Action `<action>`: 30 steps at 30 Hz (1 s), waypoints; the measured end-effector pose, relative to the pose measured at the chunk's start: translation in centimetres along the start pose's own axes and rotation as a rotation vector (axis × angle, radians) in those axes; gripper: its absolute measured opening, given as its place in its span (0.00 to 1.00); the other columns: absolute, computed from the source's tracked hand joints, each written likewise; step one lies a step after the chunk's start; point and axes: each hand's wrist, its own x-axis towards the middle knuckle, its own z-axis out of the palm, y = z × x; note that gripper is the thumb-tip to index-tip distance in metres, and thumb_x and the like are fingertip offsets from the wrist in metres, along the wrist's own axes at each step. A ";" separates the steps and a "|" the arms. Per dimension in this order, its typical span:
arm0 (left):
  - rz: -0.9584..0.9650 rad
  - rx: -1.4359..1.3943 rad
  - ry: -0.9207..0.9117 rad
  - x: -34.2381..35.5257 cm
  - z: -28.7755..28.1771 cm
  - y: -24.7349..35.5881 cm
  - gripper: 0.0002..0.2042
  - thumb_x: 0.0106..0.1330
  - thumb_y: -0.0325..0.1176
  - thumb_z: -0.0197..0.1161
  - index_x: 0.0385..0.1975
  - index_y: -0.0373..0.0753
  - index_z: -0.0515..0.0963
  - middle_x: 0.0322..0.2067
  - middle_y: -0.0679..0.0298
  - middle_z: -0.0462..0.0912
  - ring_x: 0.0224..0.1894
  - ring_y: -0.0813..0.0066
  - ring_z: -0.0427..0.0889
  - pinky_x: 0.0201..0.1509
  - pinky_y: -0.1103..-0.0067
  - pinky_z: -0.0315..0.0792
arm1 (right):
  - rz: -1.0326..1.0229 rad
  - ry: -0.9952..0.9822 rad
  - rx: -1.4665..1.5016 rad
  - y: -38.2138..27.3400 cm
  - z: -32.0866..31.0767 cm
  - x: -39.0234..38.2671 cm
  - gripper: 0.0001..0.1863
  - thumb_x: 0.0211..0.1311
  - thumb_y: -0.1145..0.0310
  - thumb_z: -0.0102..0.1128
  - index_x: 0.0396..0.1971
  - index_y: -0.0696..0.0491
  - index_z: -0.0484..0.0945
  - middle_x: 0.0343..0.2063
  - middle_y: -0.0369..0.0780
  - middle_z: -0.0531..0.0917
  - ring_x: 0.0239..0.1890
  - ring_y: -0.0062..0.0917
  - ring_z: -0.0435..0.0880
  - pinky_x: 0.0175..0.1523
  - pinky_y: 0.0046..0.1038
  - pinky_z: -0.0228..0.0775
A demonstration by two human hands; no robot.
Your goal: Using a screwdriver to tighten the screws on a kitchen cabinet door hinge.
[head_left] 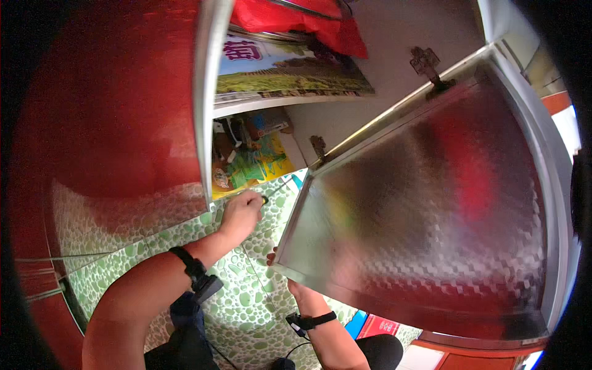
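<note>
My left hand (242, 213) is closed round what looks like a screwdriver (266, 200) with a black and yellow handle. Its thin shaft points up and right toward the lower hinge (317, 146). A silvery, patterned cabinet door (401, 216) stands swung out on the right, a second hinge (425, 63) showing higher up. At the door's lower left corner is my right hand (296, 289), its fingertips curling round the edge while the door hides much of the hand. The open cabinet (382, 37) lies beyond both hands.
Inside the cabinet, a shelf (271, 105) carries a printed landscape sheet (290, 74) and a red bag (277, 15). Boxes and a yellow-green package (262, 163) fill the lower space. A glossy red door panel (123, 111) stands at left. Green pebble-patterned floor tiles (246, 296) lie below.
</note>
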 end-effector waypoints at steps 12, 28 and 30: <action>-0.210 0.266 0.025 -9.8 -10.9 -9.4 0.07 0.61 0.29 0.58 0.31 0.33 0.79 0.27 0.52 0.79 0.30 0.55 0.81 0.34 0.66 0.71 | 0.275 -0.105 0.114 4.2 6.1 7.4 0.19 0.69 0.52 0.41 0.33 0.52 0.73 0.29 0.39 0.80 0.32 0.33 0.82 0.43 0.36 0.77; -0.188 -0.030 0.128 -8.7 -14.7 -13.1 0.12 0.62 0.34 0.59 0.23 0.30 0.78 0.16 0.59 0.76 0.17 0.68 0.75 0.21 0.73 0.67 | 0.330 -0.061 0.289 4.7 11.9 12.0 0.23 0.60 0.50 0.48 0.35 0.58 0.71 0.33 0.44 0.79 0.41 0.40 0.80 0.51 0.38 0.70; 0.071 0.262 -0.022 -7.4 -14.6 -14.8 0.12 0.63 0.33 0.57 0.23 0.30 0.78 0.16 0.58 0.76 0.17 0.66 0.75 0.21 0.72 0.66 | 0.330 -0.145 0.317 4.6 11.3 12.0 0.23 0.58 0.51 0.50 0.37 0.59 0.70 0.37 0.45 0.78 0.44 0.41 0.79 0.53 0.40 0.70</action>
